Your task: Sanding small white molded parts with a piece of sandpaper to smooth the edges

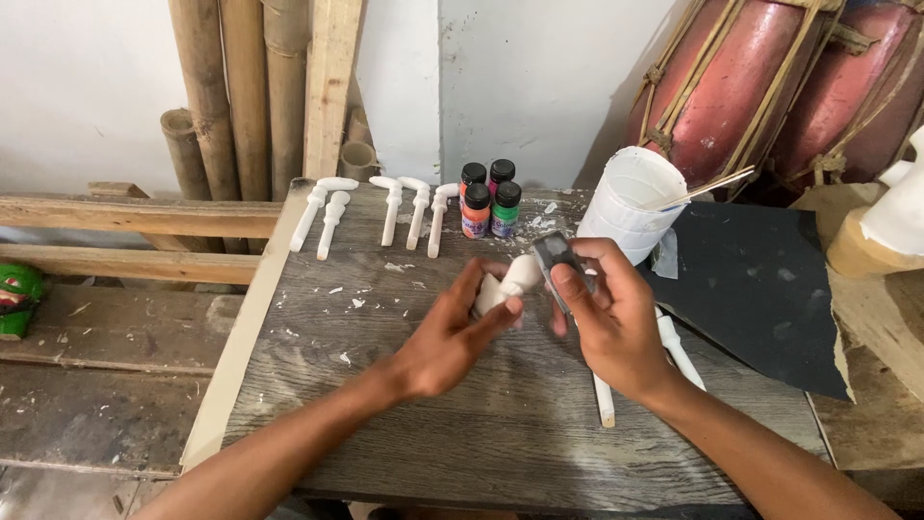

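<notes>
My left hand grips a small white carved piece over the middle of a grey wooden table. My right hand pinches a folded scrap of dark sandpaper against the piece's rounded end. Two white sticks lie on the table under my right wrist. Several white carved pegs lie in a row at the table's far edge.
Several small paint bottles stand at the back middle. A white cup with thin sticks stands right of them, beside a black sandpaper sheet. Bamboo poles and planks lean on the wall; red drums stand at right.
</notes>
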